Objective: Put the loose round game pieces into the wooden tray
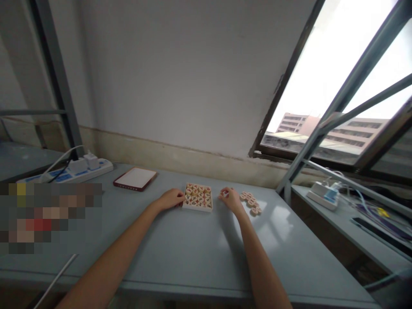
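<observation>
One box (198,209) of round pieces (195,198) sits on the worktop (193,253). The left hand (171,198) touches its left edge, maybe to keep it still (I can't tell if it grips). The right hand (231,199) pinches a small piece (225,194), near loose pieces (251,203) farther right, perhaps there for easy reach.

hands (171,198) (230,200) 2 | tray (197,209) 1 | power strips (104,165) (322,200) 2 | loose discs (250,202) — several

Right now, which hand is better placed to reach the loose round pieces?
Probably the right hand: it is nearest the loose pieces, though it seems to hold a piece. The left hand is across the box, at its left edge.
</observation>
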Demonstrator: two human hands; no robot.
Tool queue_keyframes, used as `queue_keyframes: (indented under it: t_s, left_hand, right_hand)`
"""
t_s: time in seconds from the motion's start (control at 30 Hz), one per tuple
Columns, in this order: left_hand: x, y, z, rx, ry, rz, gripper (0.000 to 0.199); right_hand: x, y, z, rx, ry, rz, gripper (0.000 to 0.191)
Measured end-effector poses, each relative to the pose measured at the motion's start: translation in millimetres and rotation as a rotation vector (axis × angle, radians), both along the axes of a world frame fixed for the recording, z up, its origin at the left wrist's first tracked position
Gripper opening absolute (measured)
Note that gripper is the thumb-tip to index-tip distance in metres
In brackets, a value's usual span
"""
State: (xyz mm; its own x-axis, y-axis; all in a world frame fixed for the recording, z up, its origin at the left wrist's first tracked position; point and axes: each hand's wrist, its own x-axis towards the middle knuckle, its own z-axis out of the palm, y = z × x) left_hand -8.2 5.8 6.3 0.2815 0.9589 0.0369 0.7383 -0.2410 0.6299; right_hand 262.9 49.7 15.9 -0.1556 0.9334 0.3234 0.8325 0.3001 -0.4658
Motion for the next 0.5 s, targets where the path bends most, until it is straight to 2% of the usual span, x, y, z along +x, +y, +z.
queue_keyframes:
  t_s: [0.07, 0.13, 0.23, 0.37, 0.5]
  left_hand:
    - [1, -1, 0.8, -0.001, 0.01, 0.006, 0.034]
    - [1, -1, 1.2, 0.006, 0.014, 0.001, 0.034]
    - [1, -1, 1.1, 0.015, 0.019, -0.001, 0.034]
    - [1, 0, -0.5, 0.029, 0.018, 0.002, 0.035]
    - [0, 0, -1.7, 0.024, 0.011, 0.0, 0.034]
  right_hand:
    - [-15, -2, -2.3, 0.151, 0.054, 0.05, 0.02]
    - [-30, -6, -4.3, 0.222, 0.047, 0.121, 0.02]
    - [-47, -12, -7.4, 0.227, -0.022, 0.162, 0.021]
    - [-54, -18, -11.6, 0.208, -0.069, 0.166, 0.034]
    - [-51, -18, -12.0, 0.227, -0.134, 0.118, 0.02]
